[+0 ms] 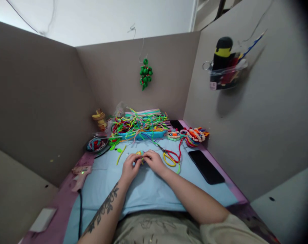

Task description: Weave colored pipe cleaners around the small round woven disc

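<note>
My left hand [130, 167] and my right hand [154, 161] meet over the light blue mat [143, 189], fingers pinched together on a small yellow and green pipe-cleaner piece [140, 153] held between them. A loose yellow pipe cleaner [120, 155] lies just left of my left hand. Yellow-handled scissors [169, 158] with a red pipe cleaner [178, 154] rest right of my right hand.
A blue tray [141, 135] piled with coloured pipe cleaners stands at the back. Finished woven pieces [194, 136] lie at the back right, a black phone [205, 166] at right, a round dish [96, 144] and glue gun [80, 174] at left. Grey partition walls enclose the desk; a green ornament [145, 74] hangs behind.
</note>
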